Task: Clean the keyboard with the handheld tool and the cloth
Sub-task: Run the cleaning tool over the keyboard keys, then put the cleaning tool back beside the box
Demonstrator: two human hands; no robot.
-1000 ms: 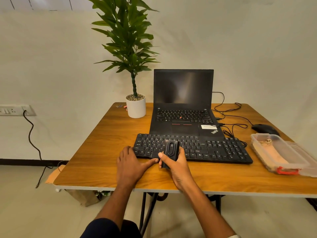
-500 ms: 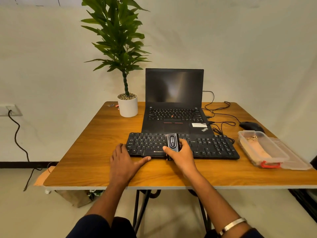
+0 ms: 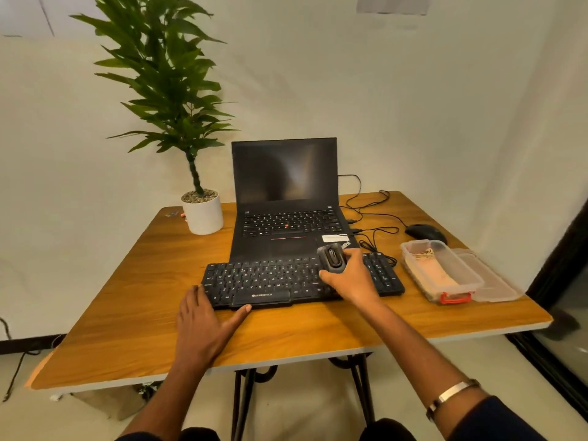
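Black keyboard sits on the wooden table, directly in front of the open laptop. Right hand grips the handheld tool, fingers curled round it, tool down on the right-centre keys. Left hand lies flat on the table, fingers straight, thumb touching the keyboard's front edge and fingertips at its left end. Clear plastic box with a pinkish cloth inside is right of the keyboard, lid beside it. Mouse behind the box, potted plant at the far left.
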